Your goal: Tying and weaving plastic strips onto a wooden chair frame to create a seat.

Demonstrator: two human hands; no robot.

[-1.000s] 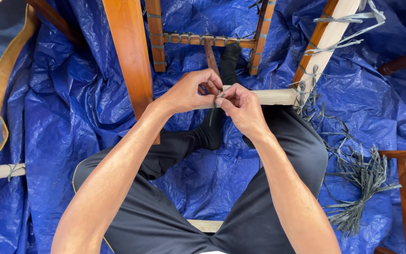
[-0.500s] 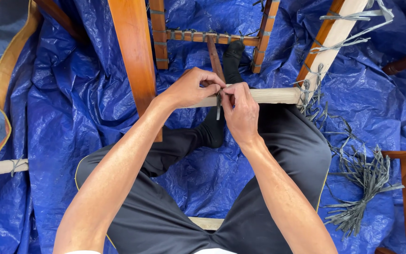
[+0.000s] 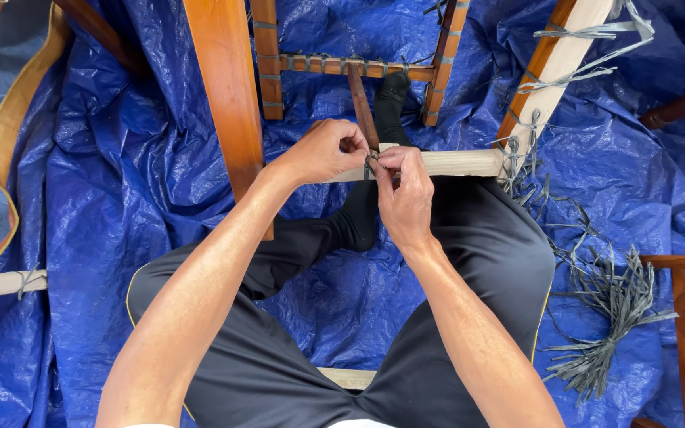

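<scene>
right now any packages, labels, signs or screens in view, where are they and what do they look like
None in view: no package, label, sign or screen.
What shows instead: a crumpled blue tarp on the floor, brown wooden frame pieces, a pale wooden rail where the left hand and right hand pinch a grey strip, and a bundle of grey strips at the right.

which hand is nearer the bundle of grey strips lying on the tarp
The right hand. It grips the pale wooden rail on the side toward the bundle of grey strips, which lies lower right on the blue tarp. The left hand sits farther left.
</scene>
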